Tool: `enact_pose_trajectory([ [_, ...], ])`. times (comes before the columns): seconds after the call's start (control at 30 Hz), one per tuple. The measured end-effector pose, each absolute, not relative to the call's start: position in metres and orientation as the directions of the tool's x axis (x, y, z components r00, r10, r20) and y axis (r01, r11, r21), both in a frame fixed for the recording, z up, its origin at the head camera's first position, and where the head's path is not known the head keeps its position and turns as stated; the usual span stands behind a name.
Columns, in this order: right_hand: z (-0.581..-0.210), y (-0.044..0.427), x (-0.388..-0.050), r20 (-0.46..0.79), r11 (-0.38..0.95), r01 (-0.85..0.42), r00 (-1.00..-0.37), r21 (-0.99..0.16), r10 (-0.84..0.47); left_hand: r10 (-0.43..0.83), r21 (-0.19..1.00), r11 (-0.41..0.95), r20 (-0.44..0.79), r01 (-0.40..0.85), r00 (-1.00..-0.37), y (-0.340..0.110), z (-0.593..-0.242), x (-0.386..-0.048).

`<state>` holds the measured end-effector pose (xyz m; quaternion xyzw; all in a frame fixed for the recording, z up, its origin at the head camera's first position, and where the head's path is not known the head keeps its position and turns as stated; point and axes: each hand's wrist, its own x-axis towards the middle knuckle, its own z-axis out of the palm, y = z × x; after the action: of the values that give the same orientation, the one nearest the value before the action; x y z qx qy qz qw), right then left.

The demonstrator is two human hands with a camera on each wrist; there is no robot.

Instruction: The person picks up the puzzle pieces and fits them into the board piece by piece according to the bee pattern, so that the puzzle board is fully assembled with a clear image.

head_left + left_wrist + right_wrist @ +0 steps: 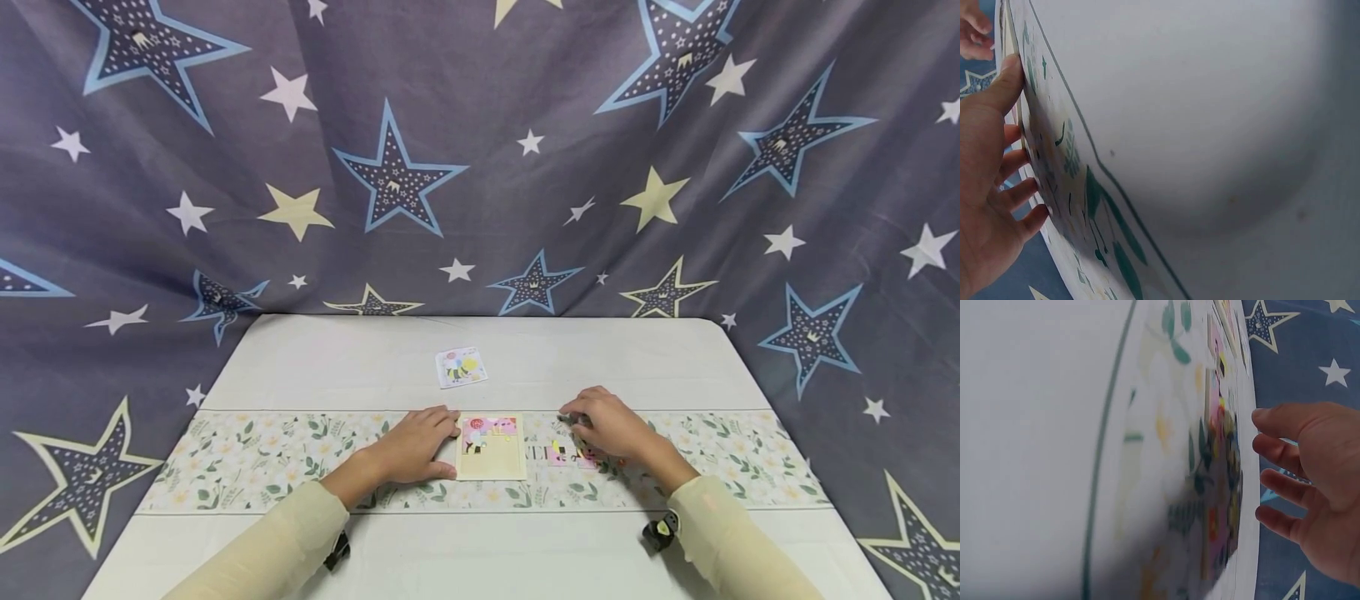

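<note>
The left hand (417, 447), fingers loosely spread, touches the left edge of a partly filled puzzle board (493, 467). The right hand (613, 425), fingers relaxed and slightly parted, hovers by loose puzzle pieces (557, 457) right of the board; a picture card (461, 367) lies beyond.

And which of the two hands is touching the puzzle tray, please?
The left hand: it touches the left edge of the puzzle tray, while the right hand is apart from it, near the loose pieces.

The tray (495, 464) looks matt wood — the curtain (480, 208), cloth.
</note>
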<state>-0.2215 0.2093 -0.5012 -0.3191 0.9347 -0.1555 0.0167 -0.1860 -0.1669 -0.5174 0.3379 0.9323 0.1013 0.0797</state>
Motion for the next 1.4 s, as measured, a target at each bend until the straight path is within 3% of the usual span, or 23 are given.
enact_pose_trajectory([
  [1.03,-0.508,0.229,-0.217,0.061,0.753,-0.615,-0.783,-0.235,-0.62,0.653,0.251,0.744,-0.077,0.62,-0.753,-0.166,-0.513,-0.186],
  [1.4,-0.503,0.211,-0.217,0.086,0.716,-0.641,-0.759,-0.277,-0.646,0.652,0.254,0.744,-0.07,0.618,-0.755,-0.166,-0.515,-0.186],
])
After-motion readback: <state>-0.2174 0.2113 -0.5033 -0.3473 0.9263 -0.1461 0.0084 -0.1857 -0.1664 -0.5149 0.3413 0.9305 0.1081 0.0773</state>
